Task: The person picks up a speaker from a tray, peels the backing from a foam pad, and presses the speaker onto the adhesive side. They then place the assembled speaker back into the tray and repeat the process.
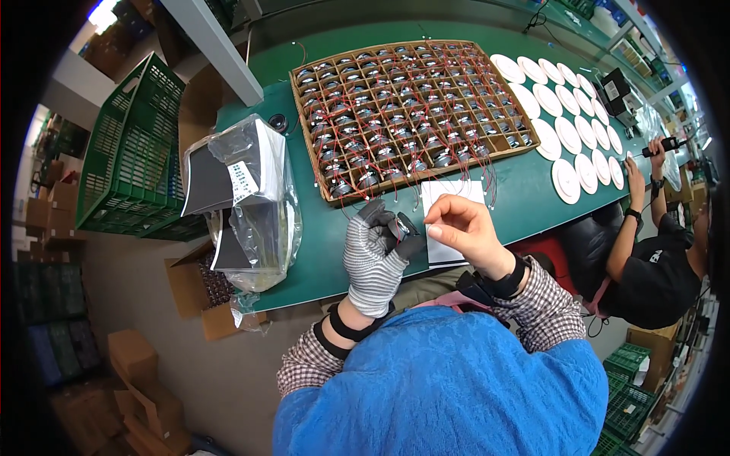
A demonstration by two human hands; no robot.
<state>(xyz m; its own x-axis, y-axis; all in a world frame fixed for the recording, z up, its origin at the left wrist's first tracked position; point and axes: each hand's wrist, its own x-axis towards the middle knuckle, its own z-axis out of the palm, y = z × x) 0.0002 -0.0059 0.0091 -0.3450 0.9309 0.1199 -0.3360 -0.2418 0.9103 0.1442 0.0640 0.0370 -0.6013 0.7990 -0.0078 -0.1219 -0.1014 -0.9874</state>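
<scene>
My left hand point(372, 262), in a striped grey glove with dark fingertips, is closed around a small round speaker point(403, 226) just above the bench's front edge. To the right of it, my bare right hand point(469, 232) has thumb and index finger brought together in a pinch. Whatever sits between those fingertips, if anything, is too small to make out. Beyond both hands lies a divided cardboard tray point(414, 180), its cells filled with several speakers trailing red wires. A white sheet of paper point(450, 188) lies partly under my right hand.
Several white discs point(566, 181) stand in rows right of the tray. At far right a co-worker point(655, 258) holds a dark tool point(669, 144). Plastic-wrapped dark and white stacks point(271, 167) occupy the bench's left end, near a loose speaker point(278, 122) and a green crate point(137, 137).
</scene>
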